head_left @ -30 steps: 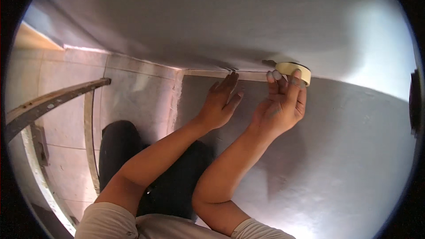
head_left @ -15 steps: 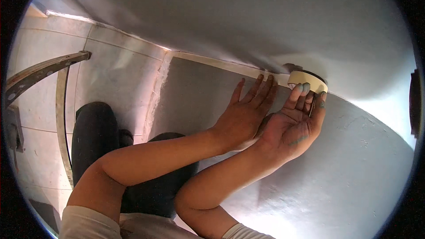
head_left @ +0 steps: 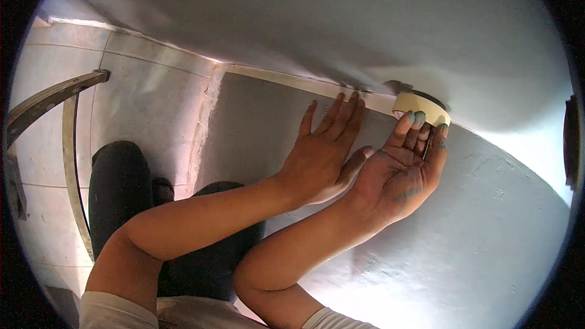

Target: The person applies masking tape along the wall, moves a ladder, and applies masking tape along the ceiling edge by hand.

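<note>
A roll of cream masking tape (head_left: pixel 421 107) is gripped by the raised fingers of my right hand (head_left: pixel 402 173), palm turned up and smudged with grey-green paint. From the roll, a pale tape strip (head_left: pixel 283 81) runs left along the seam where the dark grey panel (head_left: pixel 256 128) meets the lighter grey wall (head_left: pixel 292 18). My left hand (head_left: pixel 320 161) lies open over the panel, fingers spread, with its longer fingertips touching the strip just left of the roll. Its thumb points toward my right wrist.
Pale tiles (head_left: pixel 149 88) lie to the left, divided from the panel by a rough whitish edge (head_left: pixel 201 122). A worn curved frame (head_left: pixel 70 91) stands at far left. My dark-clad knees (head_left: pixel 122 176) are below. Bright light falls at lower right.
My left hand has slid left along the strip, away from the roll, its thumb now apart from my right hand. My right hand keeps its hold on the tape roll. The view has shifted slightly.
</note>
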The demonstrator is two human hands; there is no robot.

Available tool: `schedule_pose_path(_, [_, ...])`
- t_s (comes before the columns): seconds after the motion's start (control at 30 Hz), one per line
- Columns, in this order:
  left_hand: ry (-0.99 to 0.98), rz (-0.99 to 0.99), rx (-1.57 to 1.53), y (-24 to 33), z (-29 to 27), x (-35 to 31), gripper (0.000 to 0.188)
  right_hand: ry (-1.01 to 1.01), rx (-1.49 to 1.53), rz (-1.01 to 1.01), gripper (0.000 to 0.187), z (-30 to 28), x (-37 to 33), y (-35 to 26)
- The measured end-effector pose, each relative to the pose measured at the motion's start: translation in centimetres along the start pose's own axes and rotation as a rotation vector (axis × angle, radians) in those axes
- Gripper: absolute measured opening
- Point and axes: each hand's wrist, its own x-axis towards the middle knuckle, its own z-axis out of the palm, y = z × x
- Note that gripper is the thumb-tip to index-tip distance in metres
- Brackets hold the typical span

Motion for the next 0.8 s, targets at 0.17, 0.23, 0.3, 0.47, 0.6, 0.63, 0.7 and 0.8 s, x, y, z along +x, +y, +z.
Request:
schedule_pose_path(0.17, [-0.033, 0.033, 0.103, 0.3, 1.0, 0.5, 0.079, -0.012, 0.021, 0.006, 0.030, 0.4, -0.2, 0.1])
schedule_pose_path(0.23, [-0.023, 0.036, 0.077, 0.5, 1.2, 0.6, 0.081, -0.005, 0.029, 0.018, 0.029, 0.5, -0.3, 0.0])
schedule_pose_path(0.3, [-0.015, 0.038, 0.051, 0.6, 1.2, 0.5, 0.083, 0.004, 0.025, 0.016, 0.029, 0.7, -0.4, 0.0])
schedule_pose_path(0.47, [-0.050, 0.010, 0.123, 0.7, 1.2, 0.7, 0.086, 0.041, -0.017, 0.025, 0.030, 0.9, -0.4, 0.3])
schedule_pose_path(0.6, [0.021, -0.005, 0.207, 1.5, 1.4, 0.6, 0.081, 0.008, 0.000, 0.033, 0.030, 0.5, -0.3, -0.1])
schedule_pose_path(0.63, [0.045, -0.060, 0.139, 1.7, 1.2, 0.5, 0.079, 0.005, 0.001, 0.032, 0.030, 0.4, -0.3, -0.1])
schedule_pose_path(0.7, [0.065, -0.111, 0.071, 1.8, 1.2, 0.4, 0.076, -0.015, 0.015, 0.031, 0.030, 0.0, -0.4, -0.1])
schedule_pose_path(0.8, [0.110, -0.111, 0.077, 1.7, 1.3, 0.5, 0.073, -0.045, 0.054, 0.048, 0.031, -0.3, -0.5, 0.1])
